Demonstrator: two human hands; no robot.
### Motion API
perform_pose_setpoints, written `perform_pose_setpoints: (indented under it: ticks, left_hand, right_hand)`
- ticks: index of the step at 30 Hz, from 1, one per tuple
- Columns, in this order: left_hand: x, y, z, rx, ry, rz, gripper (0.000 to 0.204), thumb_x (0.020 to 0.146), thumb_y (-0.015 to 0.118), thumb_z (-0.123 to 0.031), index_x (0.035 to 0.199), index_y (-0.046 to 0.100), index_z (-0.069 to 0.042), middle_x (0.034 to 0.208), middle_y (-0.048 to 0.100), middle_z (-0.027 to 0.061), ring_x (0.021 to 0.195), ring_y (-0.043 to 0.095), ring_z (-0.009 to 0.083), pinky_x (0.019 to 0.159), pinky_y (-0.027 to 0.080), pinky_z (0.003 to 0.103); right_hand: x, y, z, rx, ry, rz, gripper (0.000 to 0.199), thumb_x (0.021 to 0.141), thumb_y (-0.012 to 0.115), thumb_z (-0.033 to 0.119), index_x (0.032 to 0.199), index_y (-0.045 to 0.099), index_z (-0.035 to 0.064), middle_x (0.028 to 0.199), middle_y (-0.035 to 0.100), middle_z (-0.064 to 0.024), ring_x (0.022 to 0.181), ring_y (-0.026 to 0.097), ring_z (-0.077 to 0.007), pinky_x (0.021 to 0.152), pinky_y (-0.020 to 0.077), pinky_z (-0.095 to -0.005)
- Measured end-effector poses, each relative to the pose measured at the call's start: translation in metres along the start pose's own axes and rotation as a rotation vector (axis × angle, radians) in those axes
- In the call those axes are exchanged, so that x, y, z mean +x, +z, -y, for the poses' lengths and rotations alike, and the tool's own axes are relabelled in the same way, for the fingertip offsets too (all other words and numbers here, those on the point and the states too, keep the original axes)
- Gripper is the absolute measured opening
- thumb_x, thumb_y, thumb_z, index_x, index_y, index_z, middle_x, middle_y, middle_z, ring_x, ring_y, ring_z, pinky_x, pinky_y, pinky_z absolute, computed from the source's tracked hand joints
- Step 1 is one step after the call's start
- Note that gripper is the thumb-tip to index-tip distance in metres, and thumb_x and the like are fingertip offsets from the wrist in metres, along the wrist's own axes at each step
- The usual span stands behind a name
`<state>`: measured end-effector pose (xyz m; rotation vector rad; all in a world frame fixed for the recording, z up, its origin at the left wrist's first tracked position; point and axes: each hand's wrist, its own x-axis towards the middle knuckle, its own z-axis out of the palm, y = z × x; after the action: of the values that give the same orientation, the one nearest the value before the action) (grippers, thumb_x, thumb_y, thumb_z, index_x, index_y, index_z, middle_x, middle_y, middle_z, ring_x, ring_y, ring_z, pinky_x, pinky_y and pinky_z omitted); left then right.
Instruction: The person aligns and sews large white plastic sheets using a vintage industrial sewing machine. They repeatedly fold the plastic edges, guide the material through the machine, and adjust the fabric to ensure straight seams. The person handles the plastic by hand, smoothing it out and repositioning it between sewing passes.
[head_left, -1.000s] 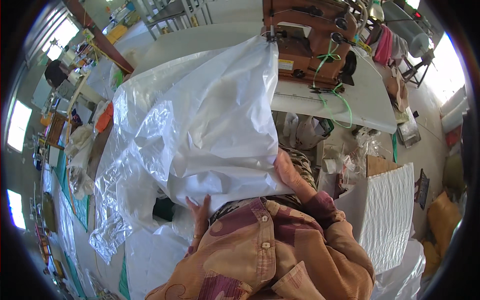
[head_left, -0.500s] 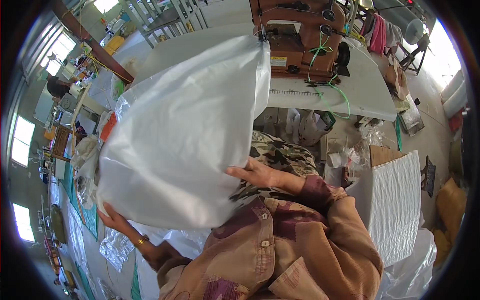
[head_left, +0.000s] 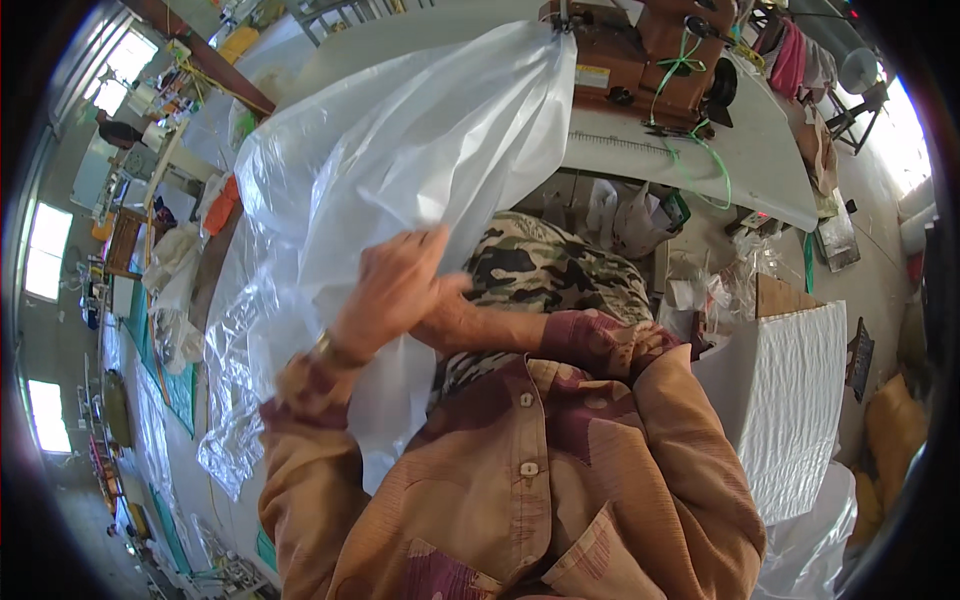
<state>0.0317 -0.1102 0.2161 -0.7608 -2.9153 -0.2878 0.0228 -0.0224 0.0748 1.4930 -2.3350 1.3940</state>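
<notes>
A large sheet of translucent white plastic (head_left: 400,150) hangs in folds from the needle area of a brown sewing machine (head_left: 640,60) toward my lap. My left hand (head_left: 390,285), with a gold-coloured band at the wrist, is over the plastic and crosses in front of my right hand. Motion smears its fingers. My right hand (head_left: 445,322) lies beside the plastic near my camouflage-patterned trousers (head_left: 560,260). Its fingers are mostly hidden behind my left hand, so its hold on the plastic cannot be made out.
The machine stands on a pale worktable (head_left: 690,165) with a ruler strip at its near edge. Green string (head_left: 683,65) hangs on the machine. To my right is a box wrapped in white quilted sheeting (head_left: 790,410). Clear plastic (head_left: 240,380) lies at left.
My left hand has moved from the plastic's lower left edge up and right, across my right hand. The plastic has gone from a spread, smooth shape to gathered folds. My right hand has shifted left.
</notes>
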Motion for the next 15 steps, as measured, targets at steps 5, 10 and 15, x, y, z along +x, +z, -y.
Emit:
perform_pose_setpoints:
  ticks: [5,10,15]
  left_hand:
    - [0.018,0.034,0.035,0.195,-0.085,-0.022,0.017,0.081,0.069,-0.018,0.092,0.064,-0.006,0.093,0.065,0.0099,0.092,0.062,0.0297,0.078,0.045,0.043]
    - [0.021,0.072,0.054,0.229,-0.106,-0.023,0.017,0.078,0.072,-0.018,0.087,0.063,-0.007,0.087,0.063,0.0081,0.090,0.061,0.0262,0.084,0.037,0.039]
    - [0.010,0.087,0.053,0.346,-0.113,-0.018,0.019,0.077,0.069,-0.013,0.094,0.061,-0.009,0.093,0.061,0.0072,0.097,0.058,0.0227,0.084,0.035,0.041]
  right_hand:
    - [-0.016,-0.049,-0.020,0.131,0.076,0.265,0.034,0.090,0.063,0.031,0.106,0.065,0.0012,0.096,0.069,-0.0204,0.088,0.067,-0.0331,0.078,0.0528,-0.0409]
    - [-0.032,-0.075,-0.097,0.450,0.660,-0.245,0.042,0.091,0.060,0.039,0.094,0.068,-0.0020,0.084,0.070,-0.0169,0.070,0.067,-0.0290,0.072,0.0529,-0.0363]
    - [-0.029,-0.059,-0.141,0.159,0.864,-0.390,0.046,0.091,0.057,0.042,0.086,0.069,-0.0025,0.076,0.068,-0.0165,0.068,0.066,-0.0325,0.072,0.0515,-0.0407]
